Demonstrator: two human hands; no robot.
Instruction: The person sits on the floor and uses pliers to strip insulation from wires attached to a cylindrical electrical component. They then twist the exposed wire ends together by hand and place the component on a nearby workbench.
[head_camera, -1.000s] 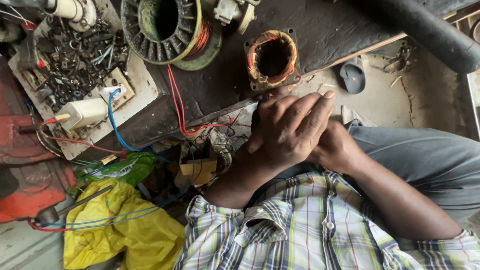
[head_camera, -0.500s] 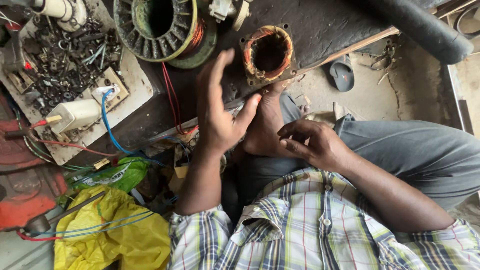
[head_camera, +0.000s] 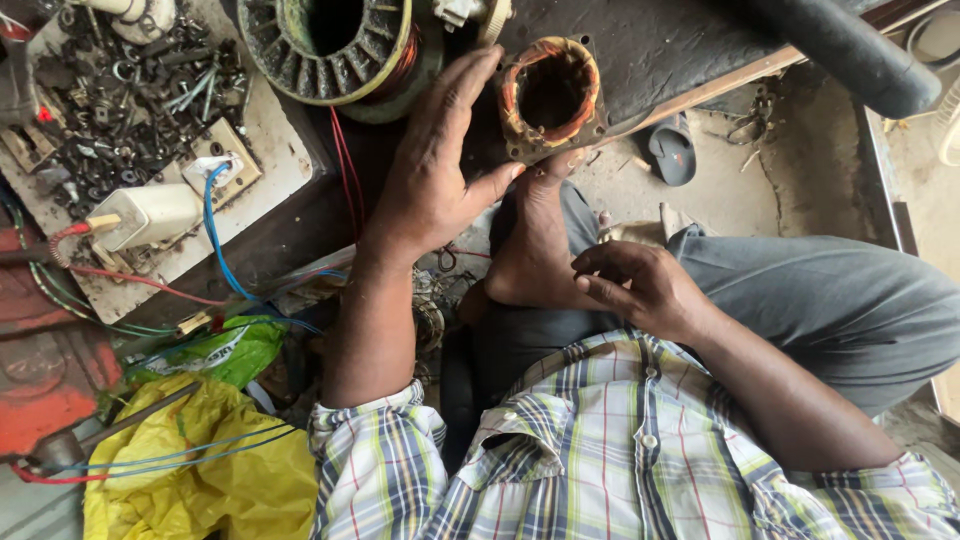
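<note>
My left hand (head_camera: 440, 160) is stretched forward over the dark workbench (head_camera: 670, 45), fingers spread, holding nothing. Its fingertips reach beside a small square motor stator (head_camera: 553, 95) wound with copper wire. My right hand (head_camera: 640, 285) rests low over my lap, fingers loosely curled and empty, next to my bare foot (head_camera: 530, 240), whose toes touch the stator's lower edge. A bigger round stator (head_camera: 330, 40) with copper windings stands left of my left hand.
A white tray (head_camera: 280, 170) of dark screws and metal scraps lies at the upper left, with a white plug box (head_camera: 150, 215) and blue and red wires. Yellow (head_camera: 190, 470) and green (head_camera: 205, 350) bags sit lower left. A black hose (head_camera: 850, 50) crosses the upper right.
My hands, clasped together over my foot a second ago, have parted. The left hand rose and reached forward to the small stator; the right stayed low by my lap.
</note>
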